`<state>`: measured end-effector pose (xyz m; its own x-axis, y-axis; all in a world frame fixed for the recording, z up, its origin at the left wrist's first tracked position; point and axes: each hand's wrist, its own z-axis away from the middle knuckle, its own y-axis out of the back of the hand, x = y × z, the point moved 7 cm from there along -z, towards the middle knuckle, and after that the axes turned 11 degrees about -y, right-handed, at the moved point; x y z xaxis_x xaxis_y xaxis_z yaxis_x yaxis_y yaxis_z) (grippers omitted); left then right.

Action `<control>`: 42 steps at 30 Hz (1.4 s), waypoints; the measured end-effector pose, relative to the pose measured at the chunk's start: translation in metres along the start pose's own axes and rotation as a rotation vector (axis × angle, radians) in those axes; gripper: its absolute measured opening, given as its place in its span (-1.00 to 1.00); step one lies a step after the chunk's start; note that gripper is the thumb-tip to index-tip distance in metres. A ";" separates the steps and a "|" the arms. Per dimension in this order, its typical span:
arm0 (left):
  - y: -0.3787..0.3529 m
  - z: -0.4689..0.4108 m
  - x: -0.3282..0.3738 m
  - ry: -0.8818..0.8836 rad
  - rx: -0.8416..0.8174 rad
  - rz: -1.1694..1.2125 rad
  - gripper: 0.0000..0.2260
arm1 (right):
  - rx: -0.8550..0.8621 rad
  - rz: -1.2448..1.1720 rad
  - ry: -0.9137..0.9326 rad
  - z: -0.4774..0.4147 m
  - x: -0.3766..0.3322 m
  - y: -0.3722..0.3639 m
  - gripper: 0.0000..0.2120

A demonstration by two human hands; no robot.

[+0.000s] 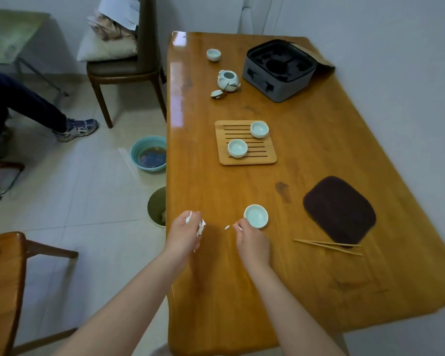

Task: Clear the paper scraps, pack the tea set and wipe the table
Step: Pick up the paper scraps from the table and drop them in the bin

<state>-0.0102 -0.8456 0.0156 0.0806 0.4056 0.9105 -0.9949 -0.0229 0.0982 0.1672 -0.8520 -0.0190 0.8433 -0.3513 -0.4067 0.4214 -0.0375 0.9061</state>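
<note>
Near the left edge of the surface (pixel 319 291), the left hand (pixel 184 233) clutched crumpled paper scraps (pixel 200 226). The right hand (pixel 252 242) pinched a small scrap (pixel 238 227) just beside a pale cup (pixel 256 216). A loose scrap (pixel 226 227) lay between the hands. Toward the far edge stood the teapot (pixel 228 80) and the open grey case (pixel 280 70).

- Glossy orange-brown wooden table (pixel 319 291): near right corner bare, widest open approach.
- Pale green ceramic cup (pixel 256 216) toward near left corner; dark brown rounded cloth mat (pixel 339 208) with thin wooden tongs (pixel 328 246) toward right edge; open lane between.
- Slatted bamboo tray (pixel 262 160) carrying two cups (pixel 237 148) (pixel 259 129) blocks mid-table; bare band nearer.
- Far end crowded: pale green teapot (pixel 228 80), open grey zip case (pixel 280 86).
</note>
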 end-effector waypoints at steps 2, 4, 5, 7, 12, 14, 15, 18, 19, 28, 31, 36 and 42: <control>0.005 -0.001 -0.003 0.022 0.006 0.008 -0.78 | 0.034 0.070 0.084 -0.004 -0.010 -0.007 -0.90; 0.009 -0.002 -0.005 0.043 0.013 0.017 -0.77 | 0.057 0.154 0.119 -0.006 -0.013 -0.014 -0.79; 0.011 -0.002 -0.007 0.055 0.017 0.013 -0.76 | 0.061 0.184 0.137 -0.007 -0.014 -0.017 -0.77; 0.014 -0.004 -0.008 0.060 0.022 0.007 -0.76 | 0.083 0.239 0.173 -0.005 -0.017 -0.018 -0.74; 0.017 -0.010 -0.008 0.062 0.022 0.021 -0.77 | 0.089 0.311 0.256 0.000 -0.019 -0.022 -0.73; 0.016 -0.014 -0.010 0.066 0.013 0.036 -0.77 | 0.081 0.330 0.274 -0.003 -0.019 -0.024 -0.73; 0.016 -0.016 -0.011 0.067 0.010 0.041 -0.77 | 0.074 0.336 0.276 -0.004 -0.019 -0.024 -0.74; 0.017 -0.021 -0.013 0.074 -0.013 0.063 -0.78 | 0.040 0.376 0.243 -0.004 -0.019 -0.028 -0.71; 0.017 -0.022 -0.013 0.077 -0.025 0.072 -0.79 | 0.033 0.381 0.211 -0.005 -0.019 -0.030 -0.69; 0.042 -0.057 0.008 0.070 -0.225 0.064 -0.84 | -0.027 0.443 -0.141 -0.007 -0.022 -0.046 -0.56; 0.066 -0.072 0.011 0.077 -0.277 0.025 -0.83 | 0.044 0.441 -0.258 -0.001 -0.032 -0.036 -0.74; 0.101 -0.100 0.019 0.069 -0.289 -0.018 -0.82 | 0.083 0.273 -0.552 0.005 -0.035 -0.027 -0.79; 0.111 -0.128 0.017 0.137 -0.312 -0.011 -0.60 | 0.199 -0.155 -0.665 0.000 -0.072 -0.022 -0.80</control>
<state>-0.1274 -0.7240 -0.0100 0.1032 0.5240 0.8455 -0.9663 0.2545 -0.0398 0.0975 -0.8261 -0.0098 0.3693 -0.8223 -0.4329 0.3978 -0.2811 0.8734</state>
